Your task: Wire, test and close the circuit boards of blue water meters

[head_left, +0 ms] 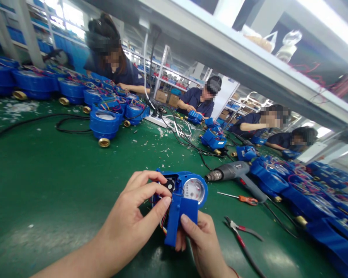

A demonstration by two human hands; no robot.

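Left hand [139, 216] pinching into blue water meter [185, 193], right hand [203, 243] gripping its open cover from below; coloured wires beside meter at risk of snagging.

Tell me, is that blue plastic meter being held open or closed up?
Open. The blue plastic meter has its hinged blue cover swung down, baring coloured wires and a black part inside.

A factory assembly line: beyond the hands [165, 220], a long green table [46, 173] carries rows of identical blue water meters [104, 123] with brass fittings and loose wiring. Several workers in dark uniforms [197, 100] sit along its far side. A heat gun [234, 173], screwdriver [240, 198] and pliers [243, 235] lie right of the hands; shelving racks [168, 73] stand behind.
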